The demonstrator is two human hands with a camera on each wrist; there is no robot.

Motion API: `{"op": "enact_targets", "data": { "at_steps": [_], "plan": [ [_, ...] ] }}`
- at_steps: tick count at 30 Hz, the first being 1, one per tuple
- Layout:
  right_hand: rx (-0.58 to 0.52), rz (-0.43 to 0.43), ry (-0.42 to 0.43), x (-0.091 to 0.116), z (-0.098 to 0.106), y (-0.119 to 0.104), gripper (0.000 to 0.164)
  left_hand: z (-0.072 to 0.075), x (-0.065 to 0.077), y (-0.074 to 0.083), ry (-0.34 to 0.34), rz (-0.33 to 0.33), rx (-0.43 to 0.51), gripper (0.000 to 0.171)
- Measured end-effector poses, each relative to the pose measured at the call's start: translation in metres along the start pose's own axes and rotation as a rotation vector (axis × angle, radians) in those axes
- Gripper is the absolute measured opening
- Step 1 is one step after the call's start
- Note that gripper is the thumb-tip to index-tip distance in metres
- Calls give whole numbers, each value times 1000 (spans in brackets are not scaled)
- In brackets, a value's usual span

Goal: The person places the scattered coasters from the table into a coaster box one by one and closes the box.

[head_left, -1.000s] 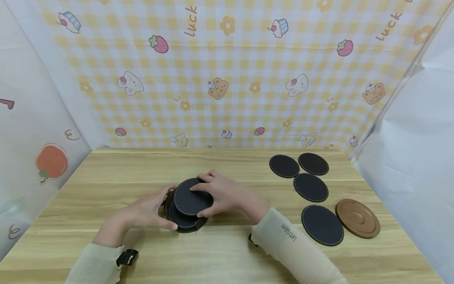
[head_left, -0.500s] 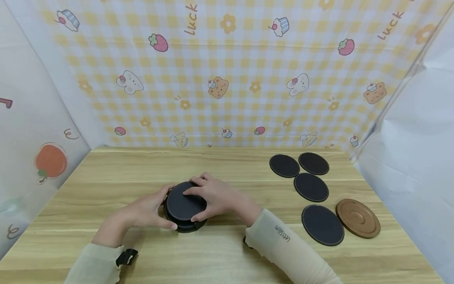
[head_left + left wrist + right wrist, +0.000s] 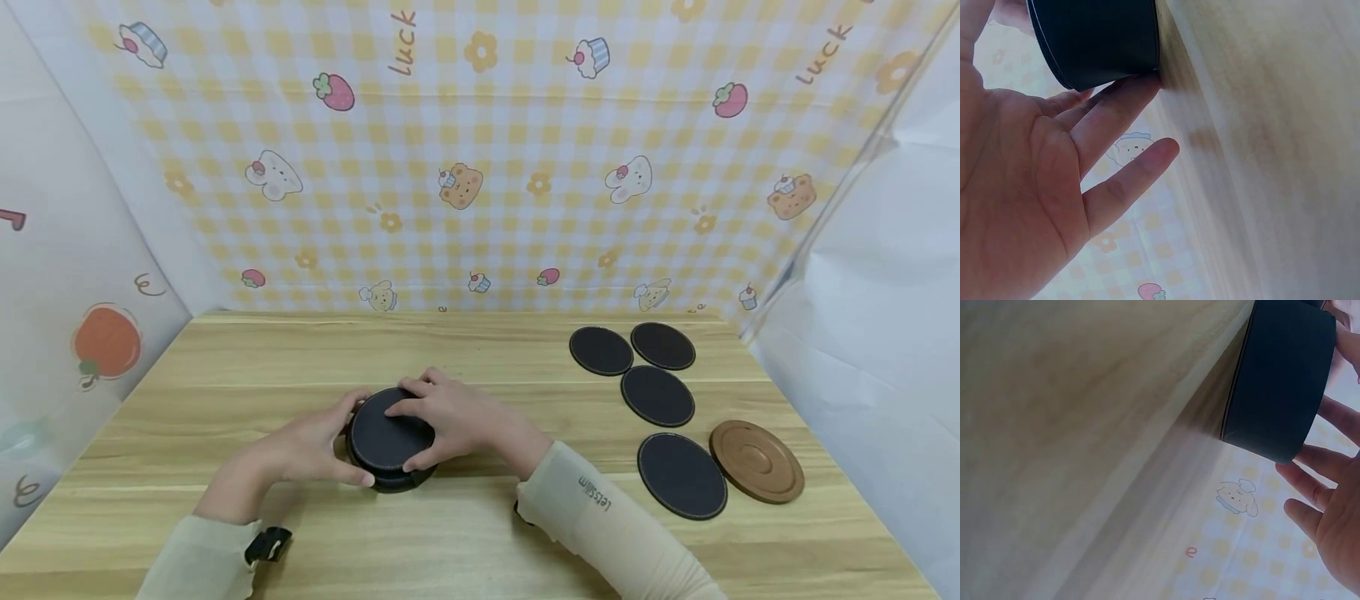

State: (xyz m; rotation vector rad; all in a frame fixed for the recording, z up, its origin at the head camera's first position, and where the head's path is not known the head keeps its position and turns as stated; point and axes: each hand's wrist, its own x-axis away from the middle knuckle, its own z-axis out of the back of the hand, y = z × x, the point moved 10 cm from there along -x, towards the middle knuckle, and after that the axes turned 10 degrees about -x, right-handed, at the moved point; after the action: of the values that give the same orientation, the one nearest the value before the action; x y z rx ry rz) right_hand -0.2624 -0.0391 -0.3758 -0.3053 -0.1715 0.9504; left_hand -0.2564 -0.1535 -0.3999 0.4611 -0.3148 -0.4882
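A round black coaster holder (image 3: pixel 393 482) stands on the wooden table left of centre. On top of it lies a black coaster (image 3: pixel 378 437) with a stitched edge, nearly level with the rim. My left hand (image 3: pixel 315 447) grips the holder's left side, thumb at the front and fingers behind. From the right, my right hand (image 3: pixel 461 423) holds the coaster, thumb at its near edge, index fingertip on its face and other fingers at the far edge. Both wrist views show the holder's smooth curved wall (image 3: pixel 1100 40), with fingers of each hand close against it. The holder's inside is covered.
To the right lie several flat black coasters, the nearest one (image 3: pixel 682 476) beside a brown wooden disc (image 3: pixel 756 461) with ringed grooves. A yellow checked cloth (image 3: pixel 510 208) hangs behind the table, and pale sheets (image 3: pixel 885 333) flank it.
My right hand has brought the coaster left and down onto the holder, where it now sits lined up instead of offset. My left hand and the coasters on the right have stayed put.
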Motion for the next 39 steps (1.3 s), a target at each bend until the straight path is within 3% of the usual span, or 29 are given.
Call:
{"op": "enact_targets", "data": {
  "at_steps": [17, 28, 39],
  "plan": [
    [-49, -32, -33, 16, 4, 9, 73, -1, 0, -1, 3, 9, -3, 107],
    [-79, -63, 3, 58, 15, 38, 69, 0, 2, -1, 14, 27, -8, 109],
    [-54, -127, 77, 112, 29, 63, 64, -1, 0, 1, 12, -3, 0, 108]
  ]
}}
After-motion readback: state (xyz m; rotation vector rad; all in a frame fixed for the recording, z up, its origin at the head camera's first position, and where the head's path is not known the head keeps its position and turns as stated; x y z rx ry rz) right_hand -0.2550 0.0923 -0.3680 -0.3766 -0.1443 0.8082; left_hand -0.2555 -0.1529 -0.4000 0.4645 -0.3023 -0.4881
